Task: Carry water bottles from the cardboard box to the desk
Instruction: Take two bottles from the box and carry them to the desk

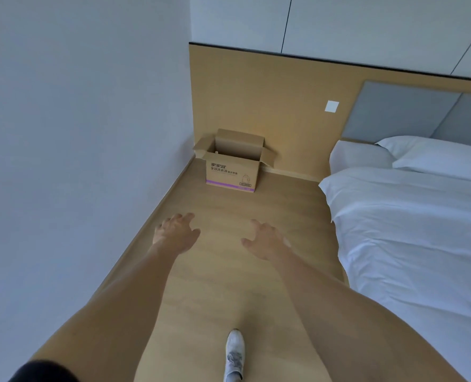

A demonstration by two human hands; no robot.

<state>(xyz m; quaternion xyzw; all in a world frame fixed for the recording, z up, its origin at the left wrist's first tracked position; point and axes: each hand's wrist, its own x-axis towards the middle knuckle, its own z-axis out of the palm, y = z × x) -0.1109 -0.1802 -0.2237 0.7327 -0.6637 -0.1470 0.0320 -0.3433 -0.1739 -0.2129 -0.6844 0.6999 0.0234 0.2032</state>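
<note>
While both bare arms reach forward over the wood floor point(215, 271), neither hand holds anything. The left hand point(177, 235) has its fingers spread and loosely bent, palm down, and the right hand point(266, 241) is the same, fingers relaxed and apart. The two hands are level with each other, with a strip of floor between them.

Well beyond the fingertips, and lying between the lines of the two hands, the cardboard box point(233, 164) stands upright on the floor in the corner. Its opening faces up and all its flaps are folded outward. Its long side runs across the view, from the left hand's side toward the right hand's side, and its printed face with a purple band looks back toward the hands. Just inside the near left edge of the opening a small pale thing shows, perhaps a bottle cap point(216, 152); it is too small to tell for sure. The bottles' own pose cannot be made out.

The white wall point(77, 133) runs outside the left hand, and the bed point(422, 230) with white sheets and pillows lies outside the right hand. Below the wrists, nearer the person, one white shoe point(235, 354) points toward the box.
</note>
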